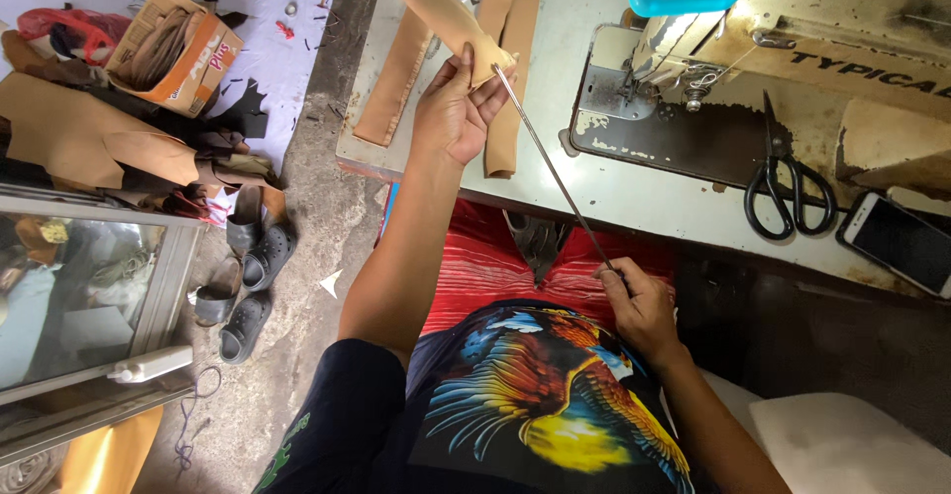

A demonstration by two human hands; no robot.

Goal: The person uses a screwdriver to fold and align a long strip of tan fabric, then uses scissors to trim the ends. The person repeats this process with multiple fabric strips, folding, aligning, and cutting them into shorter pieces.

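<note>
We note the left hand [453, 108] raised over the near edge of the sewing table [594, 192], fingers closed around the lower end of a tan leather tube [444, 13] that slants up and away to the left. A thin metal rod [551, 172] enters that end of the tube and runs down to the right hand [639, 306], which pinches its near tip above the lap. Flat tan leather strips [396, 83] lie on the table beneath and beside the tube. To the right we record black scissors [783, 182] on the sewing machine [792, 58] bed and a smartphone [899, 241] at the table's edge.
</note>
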